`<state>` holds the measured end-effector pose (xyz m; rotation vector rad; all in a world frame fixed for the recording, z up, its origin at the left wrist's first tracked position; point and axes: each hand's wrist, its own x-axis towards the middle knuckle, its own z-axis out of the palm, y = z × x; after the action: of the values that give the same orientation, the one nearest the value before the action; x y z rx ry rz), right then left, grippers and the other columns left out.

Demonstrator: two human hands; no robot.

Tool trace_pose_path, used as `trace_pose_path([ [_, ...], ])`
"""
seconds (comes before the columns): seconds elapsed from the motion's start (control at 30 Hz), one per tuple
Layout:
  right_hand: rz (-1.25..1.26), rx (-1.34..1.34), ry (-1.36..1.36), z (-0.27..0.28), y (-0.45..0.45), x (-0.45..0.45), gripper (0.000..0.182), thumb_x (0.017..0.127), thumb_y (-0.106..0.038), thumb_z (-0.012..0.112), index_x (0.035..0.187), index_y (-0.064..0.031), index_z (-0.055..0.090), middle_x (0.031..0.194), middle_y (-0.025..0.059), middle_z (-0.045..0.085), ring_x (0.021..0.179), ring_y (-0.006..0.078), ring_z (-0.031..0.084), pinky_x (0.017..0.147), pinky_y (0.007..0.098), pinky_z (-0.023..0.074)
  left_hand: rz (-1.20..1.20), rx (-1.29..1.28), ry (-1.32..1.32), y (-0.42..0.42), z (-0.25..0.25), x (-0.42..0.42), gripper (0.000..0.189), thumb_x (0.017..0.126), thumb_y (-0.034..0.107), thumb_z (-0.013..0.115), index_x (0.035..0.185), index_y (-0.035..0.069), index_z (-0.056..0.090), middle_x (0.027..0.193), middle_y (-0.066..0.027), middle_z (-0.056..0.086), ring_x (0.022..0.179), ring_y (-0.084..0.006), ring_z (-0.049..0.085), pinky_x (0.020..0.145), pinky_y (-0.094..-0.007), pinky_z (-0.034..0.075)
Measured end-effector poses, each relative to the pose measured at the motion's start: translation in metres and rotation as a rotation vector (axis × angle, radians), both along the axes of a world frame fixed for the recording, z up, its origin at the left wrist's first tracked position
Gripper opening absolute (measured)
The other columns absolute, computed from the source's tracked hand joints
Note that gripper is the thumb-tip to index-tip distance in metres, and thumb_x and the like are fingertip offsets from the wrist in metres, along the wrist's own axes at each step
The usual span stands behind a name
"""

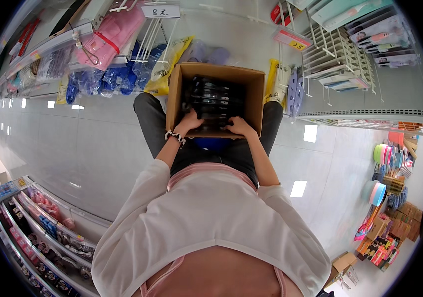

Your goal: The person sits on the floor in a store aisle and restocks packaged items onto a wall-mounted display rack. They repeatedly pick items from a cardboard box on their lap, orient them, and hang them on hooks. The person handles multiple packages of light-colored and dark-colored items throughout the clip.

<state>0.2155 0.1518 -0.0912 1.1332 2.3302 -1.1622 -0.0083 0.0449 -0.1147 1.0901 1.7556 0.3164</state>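
An open cardboard box (257,100) stands between my knees, holding a row of dark packages (211,94) with shiny clear edges. My left hand (190,120) reaches inside at the near left, its fingers at the packages; a dark and white scrunchie circles that wrist. At the near right, my right hand (239,126) bends over the box's near side, with its fingertips at the ends of the packages. Whether either hand grips a package cannot be made out. Something blue (212,144) shows beneath the near edge of the box.
Beyond the box, bagged slippers (120,80) and yellow packages (170,67) line the lower shelf. White wire hooks (152,41) jut out there, and packaged toothbrushes (382,39) hang at the upper right. Stocked shelves (44,237) stand at the lower left; cardboard boxes (401,222) are stacked far right.
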Motion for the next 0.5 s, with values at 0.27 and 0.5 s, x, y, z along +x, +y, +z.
trace_pose_path([
  [0.27, -0.035, -0.084, -0.145, -0.008, 0.006, -0.003, 0.042, 0.074, -0.025, 0.068, 0.106, 0.0013, 0.062, 0.102, 0.021, 0.063, 0.097, 0.0323, 0.06, 0.086, 0.0365, 0.0469, 0.131, -0.233, -0.065, 0.005, -0.009, 0.005, 0.098, 0.081, 0.066, 0.045, 0.129, -0.018, 0.029, 0.13, -0.0287, 0.042, 0.117, -0.0329, 0.048, 0.096, -0.0302, 0.037],
  [0.5, -0.076, -0.157, -0.147, -0.011, 0.008, 0.0, 0.043, 0.076, -0.025, 0.066, 0.11, 0.0004, 0.061, 0.107, 0.0202, 0.062, 0.101, 0.0314, 0.059, 0.088, 0.0359, 0.0459, 0.289, -0.198, -0.389, 0.007, 0.011, 0.005, 0.094, 0.082, 0.071, 0.035, 0.134, -0.008, 0.033, 0.143, -0.0256, 0.025, 0.134, -0.0332, 0.026, 0.108, -0.0328, 0.022],
])
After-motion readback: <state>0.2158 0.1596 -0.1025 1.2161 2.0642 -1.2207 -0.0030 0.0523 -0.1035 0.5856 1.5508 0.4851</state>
